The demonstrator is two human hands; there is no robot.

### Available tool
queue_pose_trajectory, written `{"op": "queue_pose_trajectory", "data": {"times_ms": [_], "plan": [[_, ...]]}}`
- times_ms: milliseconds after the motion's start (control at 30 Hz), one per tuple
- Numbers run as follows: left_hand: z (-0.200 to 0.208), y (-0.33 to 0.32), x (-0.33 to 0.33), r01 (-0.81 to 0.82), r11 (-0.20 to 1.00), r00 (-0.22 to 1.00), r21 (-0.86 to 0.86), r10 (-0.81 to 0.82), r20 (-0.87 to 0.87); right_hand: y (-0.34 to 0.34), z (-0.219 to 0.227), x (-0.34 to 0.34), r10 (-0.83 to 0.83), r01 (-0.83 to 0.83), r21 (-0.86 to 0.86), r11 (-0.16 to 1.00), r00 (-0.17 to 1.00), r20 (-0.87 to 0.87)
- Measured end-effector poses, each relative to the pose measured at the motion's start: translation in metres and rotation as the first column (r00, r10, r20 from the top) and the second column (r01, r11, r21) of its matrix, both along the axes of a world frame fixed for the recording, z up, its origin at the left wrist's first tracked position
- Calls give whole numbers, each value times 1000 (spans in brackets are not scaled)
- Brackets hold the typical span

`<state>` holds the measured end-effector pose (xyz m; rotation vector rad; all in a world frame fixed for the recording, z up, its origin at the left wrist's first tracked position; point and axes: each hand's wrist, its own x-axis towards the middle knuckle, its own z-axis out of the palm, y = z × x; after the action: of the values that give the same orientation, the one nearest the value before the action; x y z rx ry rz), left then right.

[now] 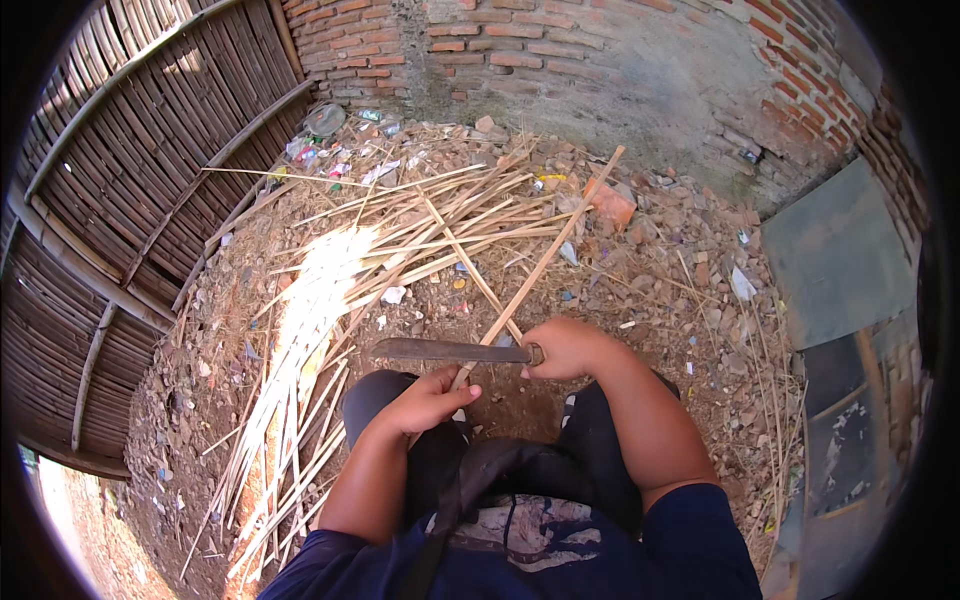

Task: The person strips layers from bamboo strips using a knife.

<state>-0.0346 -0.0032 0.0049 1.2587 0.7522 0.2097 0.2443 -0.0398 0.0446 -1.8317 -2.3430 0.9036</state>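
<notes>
Grips with the right hand (570, 348) a long, dark-bladed knife (435, 349), with the fingers clamped around its handle and with the tip pointing to the left; pinches with the left hand (425, 402), between thumb and fingers, the near end of a long pale strip (548, 260); has the blade crossing over this strip, just beyond the left hand, though impossible to tell from this view whether in contact with it; points the strip away from the body and to the right, across a second, narrower strip (466, 260); has dark-trousered knees (600, 430) below the hands; wears a dark blue shirt (620, 560) with a pale print (515, 530); has in front, on the stony ground (720, 400), a loose pile of similar strips (410, 250), spread toward the lower left and partly whitened by strong sunlight; has an orange-red brick (612, 205) near the far end of the held strip, and coloured litter (330, 160) in the far left corner; faces a brick wall (560, 60), partly covered with grey plaster (650, 100); has a slatted fence (150, 150) on the left and a grey-green sheet (840, 250) on the right.
</notes>
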Motion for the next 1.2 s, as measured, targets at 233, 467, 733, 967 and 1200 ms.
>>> {"op": "queue_pose_trajectory", "data": {"times_ms": [233, 467, 733, 967, 1200], "plan": [[4, -1, -7, -1, 1000, 998, -25, 2, 65, 5, 3, 35, -372, 367, -65, 928, 903, -217], [8, -3, 4, -25, 1000, 1000, -14, 25, -3, -1, -13, 19, -86, 89, 33, 995, 994, -70], [3, 3, 10, -9, 1000, 1000, 15, 9, -7, 27, -35, 81, -417, 377, -188, 907, 867, -273], [6, 0, 18, -31, 999, 996, 20, 32, -78, 14, -36, 51, -154, 152, -25, 988, 983, -104], [-1, -2, 13, -5, 996, 1000, 85, 6, -8, 19, -33, 68, -312, 264, -214, 940, 921, -234]]}}
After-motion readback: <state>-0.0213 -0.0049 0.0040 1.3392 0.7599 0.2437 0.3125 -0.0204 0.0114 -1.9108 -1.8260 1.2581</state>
